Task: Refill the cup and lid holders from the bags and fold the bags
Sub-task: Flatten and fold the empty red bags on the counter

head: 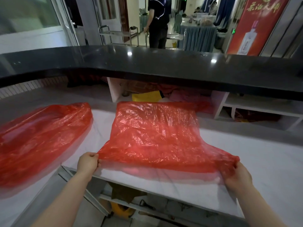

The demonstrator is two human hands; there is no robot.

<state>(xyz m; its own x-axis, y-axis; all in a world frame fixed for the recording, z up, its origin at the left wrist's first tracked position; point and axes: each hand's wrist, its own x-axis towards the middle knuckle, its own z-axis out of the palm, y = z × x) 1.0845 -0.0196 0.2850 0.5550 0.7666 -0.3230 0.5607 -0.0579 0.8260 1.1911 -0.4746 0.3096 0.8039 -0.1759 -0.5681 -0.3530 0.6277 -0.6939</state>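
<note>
While a second bag (41, 138) lies at 9 o'clock, left hand (87, 163) and right hand (237, 175) pinch bag (154, 136) corners over worktop (262, 158).

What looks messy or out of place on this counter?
The red bag on the left lies crumpled and unfolded, hanging over the white counter edge. The bag between both hands is wrinkled but spread flat.

- Red plastic bag (154, 135): thin, see-through, crinkled; spread flat on the white counter (262, 161), near edge lifted off the surface and pulled taut by its two near corners.
- Second red plastic bag (41, 141): same material, loosely heaped and puffed, lying on the counter to the left, apart from the first.
</note>
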